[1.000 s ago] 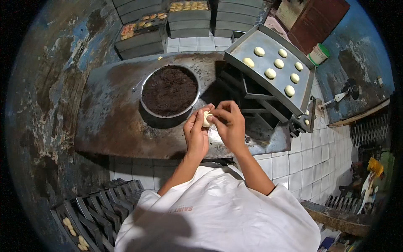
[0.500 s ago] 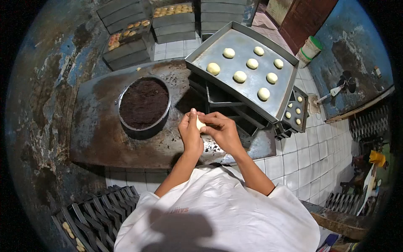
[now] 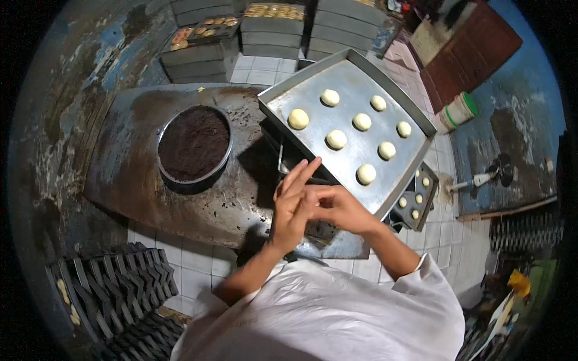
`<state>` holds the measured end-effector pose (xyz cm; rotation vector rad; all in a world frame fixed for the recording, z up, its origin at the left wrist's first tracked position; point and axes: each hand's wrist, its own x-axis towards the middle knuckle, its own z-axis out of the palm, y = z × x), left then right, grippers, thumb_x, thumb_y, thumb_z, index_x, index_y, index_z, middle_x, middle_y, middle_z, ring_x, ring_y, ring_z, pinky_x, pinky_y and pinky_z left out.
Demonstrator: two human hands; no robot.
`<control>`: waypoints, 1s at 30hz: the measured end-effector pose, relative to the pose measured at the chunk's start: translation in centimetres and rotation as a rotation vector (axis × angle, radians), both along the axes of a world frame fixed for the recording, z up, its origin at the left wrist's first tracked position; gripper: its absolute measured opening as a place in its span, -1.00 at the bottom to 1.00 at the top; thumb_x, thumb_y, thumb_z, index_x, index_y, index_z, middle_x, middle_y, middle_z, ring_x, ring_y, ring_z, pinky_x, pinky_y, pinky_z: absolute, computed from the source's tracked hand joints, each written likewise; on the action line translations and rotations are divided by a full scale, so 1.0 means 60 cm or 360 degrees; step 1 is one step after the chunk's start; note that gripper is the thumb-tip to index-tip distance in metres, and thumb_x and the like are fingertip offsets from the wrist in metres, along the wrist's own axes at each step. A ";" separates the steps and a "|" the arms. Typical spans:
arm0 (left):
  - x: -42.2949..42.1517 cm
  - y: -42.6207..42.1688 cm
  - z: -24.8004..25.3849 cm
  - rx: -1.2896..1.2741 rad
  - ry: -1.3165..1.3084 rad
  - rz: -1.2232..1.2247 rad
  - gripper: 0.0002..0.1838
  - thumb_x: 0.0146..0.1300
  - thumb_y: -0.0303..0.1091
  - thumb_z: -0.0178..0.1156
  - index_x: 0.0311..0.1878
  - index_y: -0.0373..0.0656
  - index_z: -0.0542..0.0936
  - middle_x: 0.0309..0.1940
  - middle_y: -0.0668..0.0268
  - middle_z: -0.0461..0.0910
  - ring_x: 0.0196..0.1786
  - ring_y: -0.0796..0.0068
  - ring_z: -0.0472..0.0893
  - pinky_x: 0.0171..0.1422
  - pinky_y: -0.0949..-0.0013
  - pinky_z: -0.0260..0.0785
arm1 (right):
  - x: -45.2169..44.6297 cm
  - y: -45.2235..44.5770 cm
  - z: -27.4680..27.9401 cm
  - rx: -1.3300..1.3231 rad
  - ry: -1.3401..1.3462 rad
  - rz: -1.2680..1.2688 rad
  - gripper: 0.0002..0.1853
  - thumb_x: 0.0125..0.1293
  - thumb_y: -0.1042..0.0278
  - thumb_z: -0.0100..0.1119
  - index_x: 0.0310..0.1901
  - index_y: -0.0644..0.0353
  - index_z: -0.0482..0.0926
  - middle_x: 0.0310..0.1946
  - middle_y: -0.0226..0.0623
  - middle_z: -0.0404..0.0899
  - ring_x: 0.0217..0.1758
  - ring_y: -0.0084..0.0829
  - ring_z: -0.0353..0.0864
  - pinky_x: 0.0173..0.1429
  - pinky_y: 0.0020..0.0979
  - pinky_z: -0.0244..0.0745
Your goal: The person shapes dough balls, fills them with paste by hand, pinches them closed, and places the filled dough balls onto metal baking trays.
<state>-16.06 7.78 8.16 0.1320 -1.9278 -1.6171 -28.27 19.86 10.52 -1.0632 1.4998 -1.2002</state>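
Observation:
My left hand [image 3: 291, 210] is over the near edge of the worktable [image 3: 129, 141], its fingers stretched toward the tray and its palm turned to the right. Against that palm, my right hand [image 3: 342, 207] presses with fingers bent and closed. A pale piece of dough showed between the hands a moment earlier; the fingers now hide it. Just beyond them is a metal tray [image 3: 316, 123] with several round, cream-coloured dough balls [image 3: 336, 139] spaced apart, tilted over a stack of other trays. To the left stands a round metal pan [image 3: 229, 144] of dark brown crumbly filling [image 3: 194, 144].
Lower at the right sits another tray [image 3: 428, 201] with dough balls. Stacked metal trays [image 3: 271, 43], some bearing baked pieces, stand at the back. Dark metal racks [image 3: 114, 289] are at lower left. A white bucket [image 3: 456, 113] with a green lid stands by the right wall.
Both hands have shifted down and slightly right in view, and the left fingers have straightened. The dough has gone out of sight between them. The whole view has turned a little.

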 end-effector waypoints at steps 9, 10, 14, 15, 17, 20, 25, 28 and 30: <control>0.201 -0.072 -0.091 0.0557 -0.0305 0.1278 -0.65 0.53 -0.25 0.05 0.06 -0.34 0.66 0.16 0.09 0.63 0.28 0.25 0.54 0.45 0.15 0.28 | -0.468 -0.135 0.020 -0.0229 0.1919 -0.0806 -0.59 0.26 0.33 0.36 0.12 0.27 0.61 -0.04 0.04 0.68 0.00 0.06 0.68 0.08 -0.16 0.58; 0.249 -0.076 -0.124 0.0626 -0.0335 0.1443 -0.64 0.54 -0.23 0.03 0.08 -0.34 0.65 0.13 0.11 0.63 0.24 0.28 0.55 0.40 0.17 0.32 | -0.534 -0.155 -0.042 -0.0279 0.2183 -0.0927 -0.56 0.29 0.34 0.36 0.18 0.24 0.55 -0.03 0.06 0.69 0.05 0.06 0.67 0.18 -0.16 0.54; 0.418 -0.045 -0.155 0.0694 -0.0257 0.1866 -0.66 0.56 -0.20 0.06 0.11 -0.28 0.62 0.06 0.26 0.63 0.16 0.46 0.54 0.28 0.30 0.30 | -0.645 -0.172 -0.183 0.0219 0.2010 -0.0602 -0.55 0.43 0.05 0.19 0.19 0.21 0.57 0.06 0.10 0.66 0.17 0.09 0.63 0.23 -0.11 0.50; 0.459 -0.036 -0.166 0.0756 -0.0152 0.1861 -0.68 0.56 -0.22 0.07 0.11 -0.26 0.62 0.05 0.27 0.63 0.15 0.43 0.55 0.32 0.27 0.27 | -0.644 -0.175 -0.165 0.0359 0.1747 -0.0745 -0.50 0.48 -0.06 0.11 0.18 0.21 0.58 0.08 0.10 0.66 0.18 0.08 0.63 0.21 -0.08 0.50; 0.495 -0.008 -0.167 0.0837 -0.0146 0.2064 -0.69 0.56 -0.23 0.07 0.11 -0.25 0.61 0.04 0.27 0.63 0.15 0.41 0.55 0.33 0.24 0.27 | -0.642 -0.206 -0.079 0.0917 0.1816 -0.0771 -0.48 0.55 -0.07 -0.05 0.13 0.27 0.60 0.07 0.10 0.65 0.15 0.08 0.63 0.17 -0.01 0.51; 0.523 0.009 -0.187 0.0883 -0.0111 0.2261 -0.70 0.55 -0.24 0.08 0.12 -0.24 0.60 0.03 0.26 0.63 0.14 0.37 0.56 0.35 0.20 0.26 | -0.677 -0.221 -0.141 0.0587 0.2101 -0.0931 -0.56 0.55 0.04 -0.05 0.08 0.27 0.61 0.00 0.09 0.65 0.10 0.10 0.62 0.16 0.01 0.51; 0.465 -0.003 -0.153 0.0905 -0.0040 0.2156 -0.73 0.54 -0.25 0.11 0.10 -0.24 0.59 0.01 0.24 0.63 0.11 0.37 0.57 0.35 0.17 0.29 | -0.689 -0.243 -0.252 0.0055 0.2163 -0.1016 -0.55 0.55 0.04 -0.08 0.23 0.22 0.47 0.19 0.07 0.51 0.28 0.12 0.49 0.35 0.08 0.40; 0.453 -0.016 -0.140 0.0936 0.0027 0.2052 -0.74 0.53 -0.28 0.14 0.09 -0.25 0.59 -0.01 0.25 0.64 0.10 0.40 0.58 0.31 0.21 0.33 | -0.710 -0.244 -0.226 0.0789 0.2028 -0.0719 -0.26 0.55 -0.24 -0.21 0.56 0.09 0.12 0.60 -0.14 0.11 0.65 -0.01 0.10 0.52 0.41 0.05; 0.471 -0.016 -0.168 0.0521 0.0109 0.2053 -0.76 0.52 -0.31 0.15 0.08 -0.26 0.60 -0.04 0.26 0.65 0.07 0.43 0.59 0.24 0.27 0.37 | -0.689 -0.241 -0.184 0.0634 0.1739 -0.0961 -0.23 0.51 -0.25 -0.14 0.58 0.05 0.13 0.64 -0.21 0.05 0.69 -0.08 -0.01 0.59 0.36 -0.08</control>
